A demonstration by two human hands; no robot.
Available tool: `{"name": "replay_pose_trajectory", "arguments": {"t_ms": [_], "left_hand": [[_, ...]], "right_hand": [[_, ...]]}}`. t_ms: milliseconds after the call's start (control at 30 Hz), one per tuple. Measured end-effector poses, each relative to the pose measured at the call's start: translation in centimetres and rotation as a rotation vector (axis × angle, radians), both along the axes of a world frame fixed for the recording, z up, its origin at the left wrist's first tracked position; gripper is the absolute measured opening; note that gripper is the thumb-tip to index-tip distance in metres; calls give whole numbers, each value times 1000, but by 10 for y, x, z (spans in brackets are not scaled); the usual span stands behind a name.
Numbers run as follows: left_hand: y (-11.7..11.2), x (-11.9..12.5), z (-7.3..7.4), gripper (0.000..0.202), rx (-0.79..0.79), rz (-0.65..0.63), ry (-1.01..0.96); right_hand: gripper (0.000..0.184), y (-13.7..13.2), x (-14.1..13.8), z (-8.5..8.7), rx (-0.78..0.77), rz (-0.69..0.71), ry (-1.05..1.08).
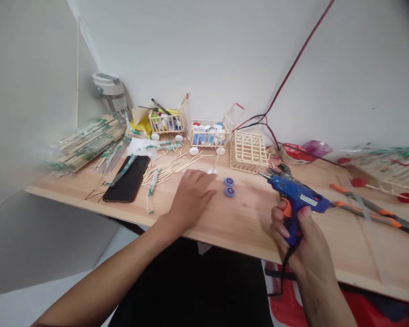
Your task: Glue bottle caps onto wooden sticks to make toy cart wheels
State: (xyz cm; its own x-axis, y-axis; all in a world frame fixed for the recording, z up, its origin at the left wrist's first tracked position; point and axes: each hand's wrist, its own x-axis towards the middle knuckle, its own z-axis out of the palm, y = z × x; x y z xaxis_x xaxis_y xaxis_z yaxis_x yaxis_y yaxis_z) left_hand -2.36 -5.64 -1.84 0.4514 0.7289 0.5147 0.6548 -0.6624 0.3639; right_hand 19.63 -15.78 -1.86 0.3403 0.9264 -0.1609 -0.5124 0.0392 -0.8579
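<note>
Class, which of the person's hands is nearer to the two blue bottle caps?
Left. The left hand is just left of the blue bottle caps; the right hand is farther off to their right, gripping a blue glue gun.

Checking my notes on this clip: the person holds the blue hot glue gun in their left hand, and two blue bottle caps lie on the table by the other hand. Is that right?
Not quite: the head view shows the blue hot glue gun in the right hand, not the left. The two blue bottle caps do lie on the wooden table by the other hand, the left hand.
</note>
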Motion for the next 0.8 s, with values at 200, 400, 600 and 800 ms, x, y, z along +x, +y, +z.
{"name": "replay_pose_trajectory", "arguments": {"t_ms": [200,400,600,800], "left_hand": [[-5,41,8,21,-22,-138,402],[1,48,6,24,-53,-144,484],[2,38,6,14,-318,-242,62],[-2,25,10,19,-1218,-404,-923]], "right_hand": [[39,-9,-1,3,-14,-21,-33],[39,-15,-1,4,-35,-29,-65],[37,-17,-8,8,-27,-2,-154],[40,-18,-14,11,-27,26,-223]]}}
